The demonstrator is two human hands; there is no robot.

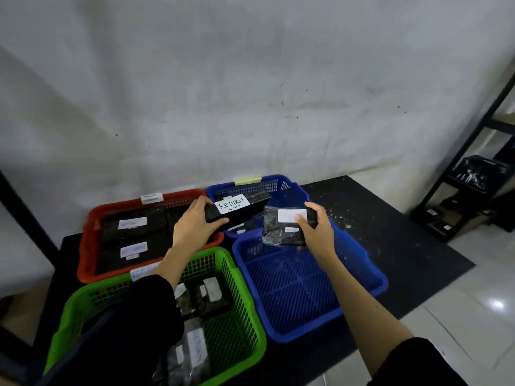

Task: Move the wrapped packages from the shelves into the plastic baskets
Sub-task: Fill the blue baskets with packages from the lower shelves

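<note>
Four baskets on a dark mat, labels on packages in red basket and green basket too blurred to read, left hand gripping long black package marked "RETURN" above far blue basket, right hand pinching blank-labelled wrapped package over near blue basket.

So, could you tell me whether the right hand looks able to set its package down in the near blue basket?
Probably yes: the right hand holds the wrapped package just above the near blue basket, whose mesh floor shows bare, with nothing between.
</note>
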